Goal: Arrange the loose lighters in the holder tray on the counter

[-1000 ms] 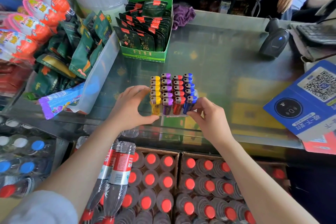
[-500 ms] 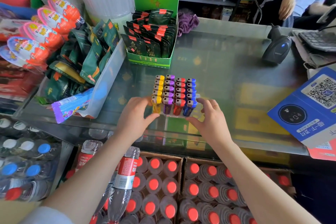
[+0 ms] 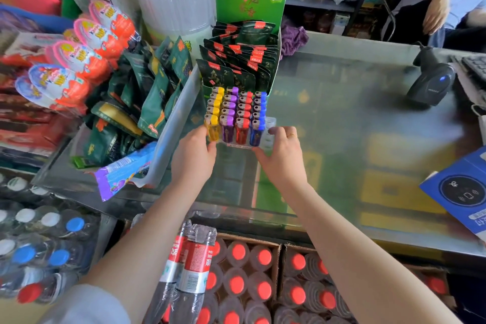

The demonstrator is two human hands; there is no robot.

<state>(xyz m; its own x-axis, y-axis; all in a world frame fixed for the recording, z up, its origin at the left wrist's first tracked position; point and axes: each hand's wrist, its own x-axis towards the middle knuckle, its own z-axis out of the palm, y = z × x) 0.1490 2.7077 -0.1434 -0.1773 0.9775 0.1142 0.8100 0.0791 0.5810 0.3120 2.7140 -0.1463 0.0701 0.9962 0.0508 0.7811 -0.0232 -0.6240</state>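
Observation:
A clear holder tray point(image 3: 270, 123) stands on the glass counter point(image 3: 342, 118), close in front of the green snack box. It is packed with upright lighters point(image 3: 236, 110) in yellow, purple, red and blue rows. My left hand point(image 3: 193, 158) grips the tray's left front corner, thumb by the yellow lighter. My right hand point(image 3: 282, 155) grips the right front corner, fingers curled over an unfilled slot beside the blue row. No loose lighter lies in sight.
A green display box of dark sachets point(image 3: 242, 55) stands just behind the tray. A clear bin of snack packets point(image 3: 168, 123) borders the left. A barcode scanner point(image 3: 431, 81) and a blue QR sign point(image 3: 460, 192) sit right. Another person point(image 3: 441, 2) stands behind the counter.
Both hands have slid the filled tray away from me and to the left, up against the green sachet box. My view has shifted forward with it.

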